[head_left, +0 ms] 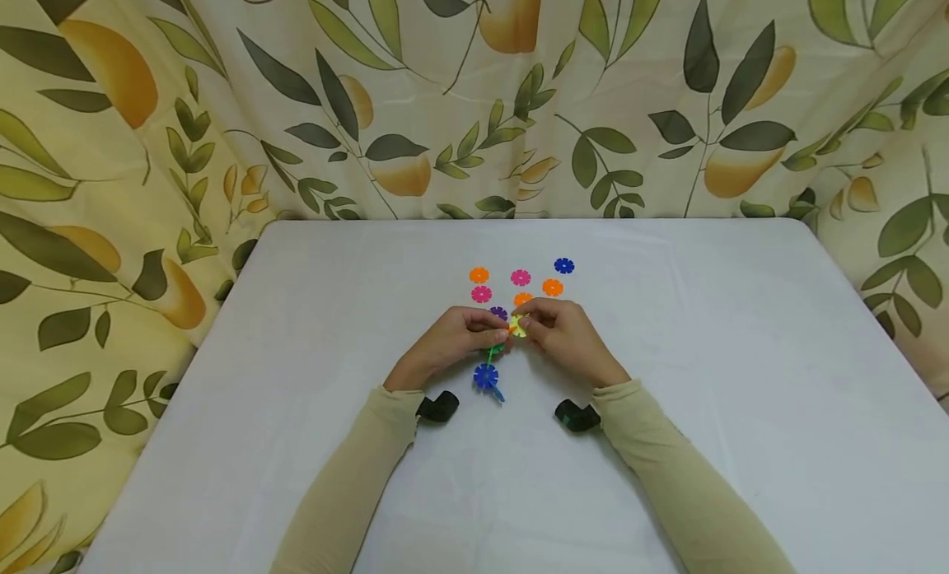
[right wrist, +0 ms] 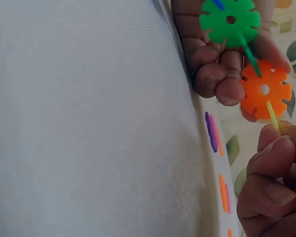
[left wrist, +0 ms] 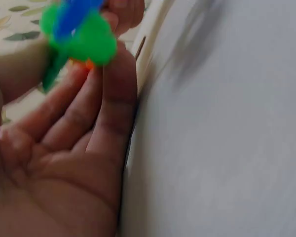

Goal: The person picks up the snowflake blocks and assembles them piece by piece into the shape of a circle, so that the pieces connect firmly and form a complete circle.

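Above the white table, my left hand [head_left: 454, 340] pinches an orange notched plastic disc [right wrist: 279, 89], best seen in the right wrist view. A green notched disc [right wrist: 217, 30] is slotted to it at an angle. Further down the chain hangs a blue notched disc [head_left: 485, 377], with another blue piece [head_left: 498, 394] at its lower end. My right hand [head_left: 569, 337] pinches a yellow notched disc [head_left: 519, 327]. Its edge meets the orange disc at a slot in the right wrist view; how deep it sits I cannot tell. In the left wrist view the green disc [left wrist: 96, 42] looks blurred.
Loose notched discs lie flat beyond my hands: orange [head_left: 479, 275], pink [head_left: 521, 277], blue [head_left: 564, 265] and several more. A purple disc [head_left: 498, 313] is partly behind my left hand. Black devices [head_left: 439, 407] sit at both wrists. A leaf-patterned curtain [head_left: 460, 105] hangs behind the table [head_left: 712, 352].
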